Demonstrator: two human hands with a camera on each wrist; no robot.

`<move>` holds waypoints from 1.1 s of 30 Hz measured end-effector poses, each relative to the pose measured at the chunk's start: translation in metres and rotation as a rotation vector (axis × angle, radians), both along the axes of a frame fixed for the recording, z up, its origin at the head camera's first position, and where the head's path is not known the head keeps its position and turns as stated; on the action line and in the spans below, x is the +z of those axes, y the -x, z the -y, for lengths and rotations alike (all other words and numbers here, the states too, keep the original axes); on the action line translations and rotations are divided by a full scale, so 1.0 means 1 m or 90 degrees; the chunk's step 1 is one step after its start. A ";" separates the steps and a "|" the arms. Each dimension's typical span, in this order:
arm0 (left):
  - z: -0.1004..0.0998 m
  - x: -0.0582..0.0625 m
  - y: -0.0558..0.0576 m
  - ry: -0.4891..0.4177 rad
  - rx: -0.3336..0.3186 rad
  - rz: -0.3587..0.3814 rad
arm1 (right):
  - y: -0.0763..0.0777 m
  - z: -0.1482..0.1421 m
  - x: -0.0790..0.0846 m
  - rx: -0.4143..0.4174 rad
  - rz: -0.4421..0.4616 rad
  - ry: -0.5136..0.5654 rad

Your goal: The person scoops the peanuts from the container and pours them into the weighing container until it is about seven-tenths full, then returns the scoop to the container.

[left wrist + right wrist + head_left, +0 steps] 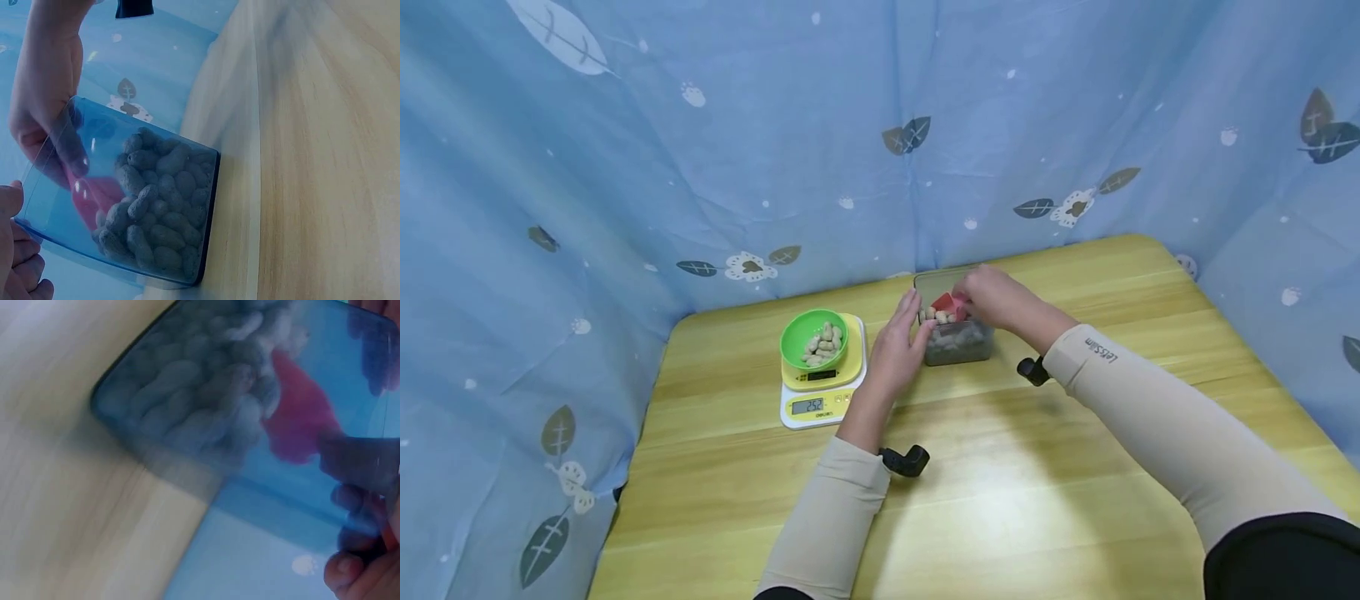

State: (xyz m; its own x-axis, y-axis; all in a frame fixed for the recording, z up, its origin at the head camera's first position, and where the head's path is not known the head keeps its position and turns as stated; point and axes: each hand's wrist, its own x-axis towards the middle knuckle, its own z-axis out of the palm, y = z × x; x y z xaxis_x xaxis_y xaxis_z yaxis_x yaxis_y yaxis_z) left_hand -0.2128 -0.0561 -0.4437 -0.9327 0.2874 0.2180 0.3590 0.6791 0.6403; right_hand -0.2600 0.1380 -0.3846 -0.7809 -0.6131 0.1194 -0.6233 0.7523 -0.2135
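Observation:
A clear, dark-tinted plastic box (958, 343) holds many peanuts in their shells (165, 206). My right hand (996, 298) reaches over its right side and grips a red scoop (946, 305). Inside the box, the scoop's end (94, 197) is down against the peanuts. Along the box's left wall lies my left hand (895, 343), fingers extended and thumb by the front rim. In the right wrist view, the box wall covers the scoop (300, 412) and part of the gripping fingers.
Left of the box stands a yellow and white kitchen scale (842, 396), its display reading about 252, decimal point unclear. A green bowl (790, 343) with several peanuts sits on it. Behind the wooden table (985, 500) hangs a blue patterned curtain (850, 150).

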 end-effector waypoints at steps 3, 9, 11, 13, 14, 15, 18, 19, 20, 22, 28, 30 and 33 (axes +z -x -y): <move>-0.001 -0.001 -0.001 -0.003 -0.006 -0.003 | 0.000 0.002 -0.003 -0.010 0.006 0.009; -0.001 0.000 -0.002 -0.011 0.003 -0.002 | 0.000 -0.002 -0.002 -0.035 0.071 0.047; -0.001 0.000 -0.003 -0.013 0.002 -0.003 | 0.000 -0.005 -0.001 -0.057 0.096 0.067; -0.001 0.000 -0.003 -0.016 0.003 -0.008 | 0.000 -0.008 0.000 -0.076 0.116 0.084; -0.001 0.001 -0.003 -0.017 0.004 -0.009 | 0.001 -0.010 0.000 -0.084 0.125 0.093; -0.001 0.000 -0.003 -0.017 0.005 -0.009 | 0.002 -0.012 -0.001 -0.092 0.132 0.101; -0.002 0.000 -0.003 -0.013 0.011 -0.006 | 0.002 -0.018 -0.001 -0.110 0.142 0.126; -0.002 0.000 -0.003 -0.011 0.014 -0.005 | 0.002 -0.020 -0.001 -0.112 0.140 0.136; -0.002 0.000 -0.003 -0.007 0.016 -0.002 | 0.001 -0.023 -0.001 -0.114 0.141 0.147; -0.001 0.000 -0.003 -0.004 0.020 0.003 | 0.000 -0.028 0.000 -0.120 0.142 0.174; 0.000 0.001 -0.004 -0.006 0.020 0.017 | -0.004 -0.045 -0.004 -0.143 0.187 0.246; 0.000 0.002 -0.004 -0.007 0.017 0.020 | -0.006 -0.049 -0.005 -0.158 0.208 0.264; 0.001 0.002 -0.003 -0.006 0.013 0.020 | -0.008 -0.054 -0.007 -0.173 0.232 0.299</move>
